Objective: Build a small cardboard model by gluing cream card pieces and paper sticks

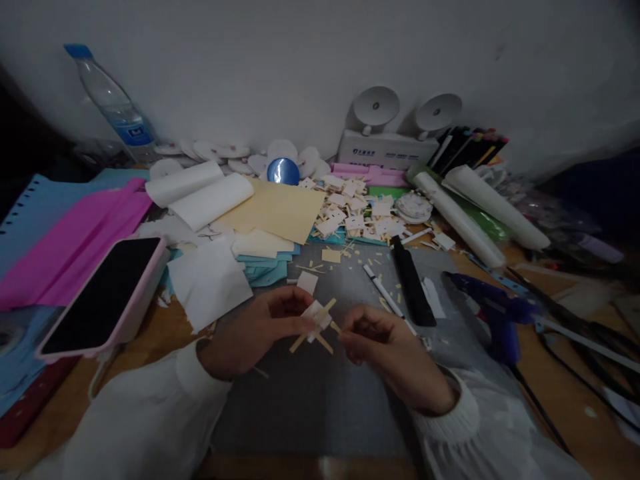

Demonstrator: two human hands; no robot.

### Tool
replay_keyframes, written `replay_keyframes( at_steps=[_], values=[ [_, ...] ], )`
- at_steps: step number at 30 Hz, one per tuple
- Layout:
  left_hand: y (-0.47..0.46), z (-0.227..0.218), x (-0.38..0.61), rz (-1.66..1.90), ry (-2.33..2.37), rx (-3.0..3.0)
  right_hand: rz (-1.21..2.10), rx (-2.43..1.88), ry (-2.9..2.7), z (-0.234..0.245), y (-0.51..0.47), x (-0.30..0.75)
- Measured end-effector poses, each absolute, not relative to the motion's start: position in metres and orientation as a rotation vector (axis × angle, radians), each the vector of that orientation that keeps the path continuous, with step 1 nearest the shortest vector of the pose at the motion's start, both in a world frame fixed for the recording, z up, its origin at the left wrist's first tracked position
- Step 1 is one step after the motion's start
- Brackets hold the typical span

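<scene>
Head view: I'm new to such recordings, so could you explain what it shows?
There is no machine: a person works bare-handed, filmed forward and down by a camera worn on the head. The left hand holds a small pale piece with thin strips sticking out. The right hand is curled close beside it, at the end of a strip; whether it grips that is unclear. Beneath them, a grey mat lies on a wooden table. Beyond is a heap of small pieces; a phone is at left, a blue glue gun at right.

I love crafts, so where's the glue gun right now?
In the head view, the glue gun is at right, past the right hand and black bar.
</scene>
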State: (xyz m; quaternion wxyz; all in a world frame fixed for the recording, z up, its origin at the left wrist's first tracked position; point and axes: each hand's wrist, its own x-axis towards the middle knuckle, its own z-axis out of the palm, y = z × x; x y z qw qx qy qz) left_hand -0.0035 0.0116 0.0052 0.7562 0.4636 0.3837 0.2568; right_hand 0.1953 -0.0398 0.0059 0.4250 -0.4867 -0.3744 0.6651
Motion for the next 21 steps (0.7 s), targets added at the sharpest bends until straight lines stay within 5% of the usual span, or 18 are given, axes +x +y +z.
replay_keyframes(
  at_steps=[21],
  values=[
    [0.0087, 0.0084, -0.0014, 0.514, 0.781, 1.12, 1.741, -1.331, -0.991, 0.0034, -0.0366, 0.1906]
  ],
)
